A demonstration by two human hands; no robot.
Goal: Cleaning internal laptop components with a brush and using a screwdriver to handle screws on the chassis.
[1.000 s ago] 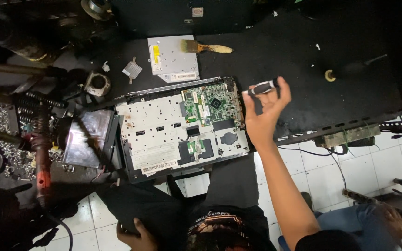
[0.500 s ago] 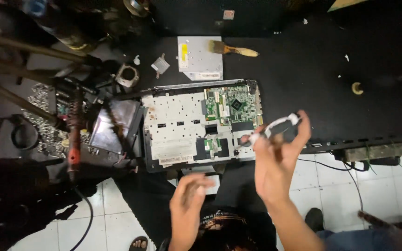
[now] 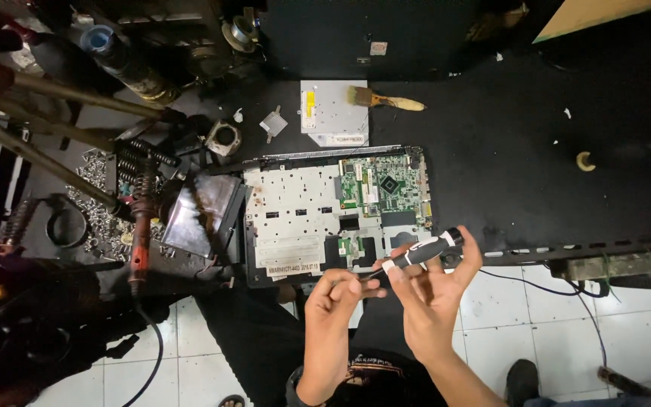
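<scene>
Black-and-white screwdriver (image 3: 423, 250) gripped in right hand (image 3: 432, 301), left hand (image 3: 334, 295) pinching its tip, both hands over opened laptop (image 3: 337, 211)

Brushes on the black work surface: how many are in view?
1. The brush with a pale wooden handle lies across the top right edge of the silver optical drive, above the opened laptop. Others may be hidden in the dark clutter at left.

Left hand (image 3: 331, 300): bare, showing no glove, ring or watch; forearm uncovered to the lower frame edge. Right hand (image 3: 432, 295): bare likewise, forearm unsleeved. Torso: wearing a black shirt (image 3: 374, 369) bearing a pale printed graphic across the chest. Legs: wearing dark trousers (image 3: 246, 339). Foot: wearing a dark shoe (image 3: 523, 379), showing at lower right.
</scene>
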